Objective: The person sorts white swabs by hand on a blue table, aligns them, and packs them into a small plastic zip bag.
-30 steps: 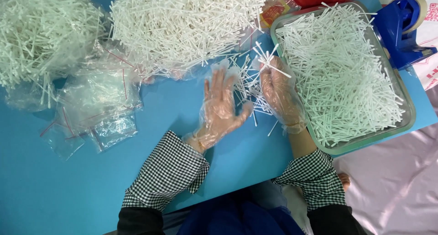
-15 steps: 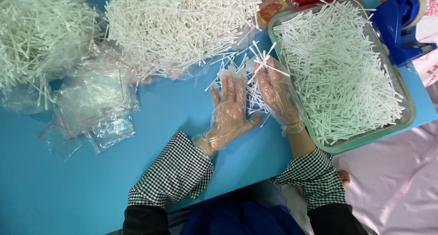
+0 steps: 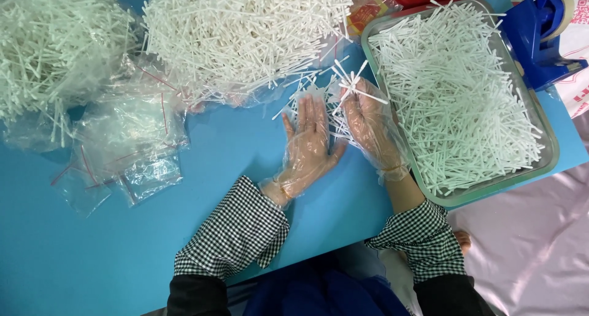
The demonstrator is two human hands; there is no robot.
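Both my hands wear thin clear plastic gloves. My left hand (image 3: 308, 143) lies flat and palm-down on the blue table (image 3: 215, 169), fingers spread, fingertips at a small cluster of loose white sticks (image 3: 319, 92). My right hand (image 3: 370, 124) rests beside it, fingers curled around a few white sticks (image 3: 354, 86) that poke out above the fingers. Just right of that hand stands a shallow clear tray (image 3: 548, 132) filled with white sticks.
A big heap of white sticks (image 3: 245, 34) lies at the top centre, another in clear plastic (image 3: 55, 46) at the top left. Small empty clear bags (image 3: 132, 144) lie left. A blue tape dispenser (image 3: 543, 37) sits at the top right. The table's edge runs below the tray.
My left hand has slid right and up, from open table toward the loose sticks beside my right hand. My right hand stays by the tray's corner with sticks in its fingers.
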